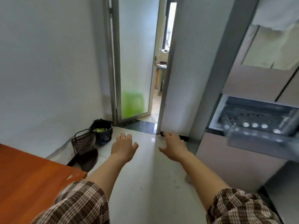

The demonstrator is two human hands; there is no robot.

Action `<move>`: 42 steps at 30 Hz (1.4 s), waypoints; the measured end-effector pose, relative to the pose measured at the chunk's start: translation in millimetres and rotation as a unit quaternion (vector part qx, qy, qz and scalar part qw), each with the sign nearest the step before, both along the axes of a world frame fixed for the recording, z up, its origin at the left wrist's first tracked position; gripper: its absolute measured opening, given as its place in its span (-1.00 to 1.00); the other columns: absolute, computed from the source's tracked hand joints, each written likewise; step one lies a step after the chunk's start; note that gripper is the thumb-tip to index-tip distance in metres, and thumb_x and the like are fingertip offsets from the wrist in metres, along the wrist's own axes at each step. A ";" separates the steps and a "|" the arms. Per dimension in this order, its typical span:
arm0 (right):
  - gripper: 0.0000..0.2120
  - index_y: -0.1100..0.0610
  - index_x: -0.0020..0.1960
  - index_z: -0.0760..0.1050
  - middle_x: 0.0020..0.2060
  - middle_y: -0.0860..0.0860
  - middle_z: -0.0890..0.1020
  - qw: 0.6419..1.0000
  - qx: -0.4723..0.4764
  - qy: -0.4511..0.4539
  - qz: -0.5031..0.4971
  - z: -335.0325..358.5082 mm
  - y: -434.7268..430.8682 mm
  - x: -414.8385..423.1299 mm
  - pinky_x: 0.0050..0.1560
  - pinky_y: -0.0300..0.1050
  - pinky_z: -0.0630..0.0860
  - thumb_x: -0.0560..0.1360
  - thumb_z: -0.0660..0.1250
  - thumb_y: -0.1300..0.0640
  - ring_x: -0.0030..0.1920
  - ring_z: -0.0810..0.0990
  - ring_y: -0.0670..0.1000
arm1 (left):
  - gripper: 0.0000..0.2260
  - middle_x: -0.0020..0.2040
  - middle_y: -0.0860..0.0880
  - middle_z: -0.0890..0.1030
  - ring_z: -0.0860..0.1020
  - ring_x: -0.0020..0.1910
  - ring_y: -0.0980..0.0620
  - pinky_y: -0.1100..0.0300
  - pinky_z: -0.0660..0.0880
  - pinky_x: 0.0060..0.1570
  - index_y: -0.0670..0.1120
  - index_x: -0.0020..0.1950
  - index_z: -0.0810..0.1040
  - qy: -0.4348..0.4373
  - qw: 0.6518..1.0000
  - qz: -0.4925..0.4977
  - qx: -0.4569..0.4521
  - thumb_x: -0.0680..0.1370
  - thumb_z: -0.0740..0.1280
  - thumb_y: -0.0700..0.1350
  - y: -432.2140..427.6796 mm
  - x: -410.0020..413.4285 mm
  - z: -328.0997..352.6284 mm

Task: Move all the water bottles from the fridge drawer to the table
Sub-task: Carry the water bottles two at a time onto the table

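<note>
The fridge drawer (252,139) stands pulled out at the right, blurred. Inside it several white bottle caps (254,125) show in a row; the bottles' bodies are hidden. A corner of the orange-brown wooden table (29,178) fills the lower left. My left hand (123,147) and my right hand (174,147) are both stretched forward over the pale floor, fingers spread and loose, holding nothing. My right hand is well left of the drawer and apart from it.
A black bin (103,132) with green scraps, a dark wire basket (83,140) and a dustpan (88,159) stand by the left wall. Ahead, a frosted glass door (135,62) is ajar. The grey fridge (242,159) runs along the right.
</note>
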State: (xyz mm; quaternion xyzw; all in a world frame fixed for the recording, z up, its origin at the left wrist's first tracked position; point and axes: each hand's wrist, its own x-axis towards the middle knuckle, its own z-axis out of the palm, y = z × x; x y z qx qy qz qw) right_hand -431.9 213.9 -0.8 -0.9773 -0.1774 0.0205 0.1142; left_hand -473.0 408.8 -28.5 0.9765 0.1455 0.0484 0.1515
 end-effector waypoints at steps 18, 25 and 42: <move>-0.39 0.12 0.52 0.12 0.45 0.09 0.27 0.972 -0.023 0.014 -0.235 3.6 -344.0 178.0 0.35 0.07 0.31 0.57 0.25 -0.06 0.44 0.24 0.14 | -0.64 0.20 -0.13 0.42 0.40 0.20 -0.13 -0.04 0.47 0.11 -0.11 0.26 0.41 -0.036 0.951 -0.306 -0.006 0.59 0.13 0.09 -379.3 277.8 1.5; -0.44 0.10 0.47 0.19 0.42 0.09 0.30 0.960 -0.017 0.032 -0.278 -3.4 -437.9 269.1 0.34 0.05 0.34 0.55 0.28 -0.03 0.41 0.26 0.14 | -0.65 0.25 -0.10 0.38 0.37 0.27 -0.13 0.03 0.44 0.11 -0.10 0.30 0.39 -0.018 0.926 -0.378 -0.011 0.61 0.10 0.06 -474.0 378.4 -4.9; -0.42 -0.04 0.51 0.19 0.43 0.14 0.31 0.975 0.012 0.129 -0.182 -83.7 -566.3 472.0 0.26 0.12 0.47 0.53 0.26 0.14 0.33 0.40 0.24 | -0.48 0.45 -0.13 0.26 0.28 0.39 -0.16 -0.03 0.33 0.33 0.16 0.52 0.12 0.139 0.934 -0.326 -0.039 0.58 0.20 0.04 -599.1 519.7 -88.1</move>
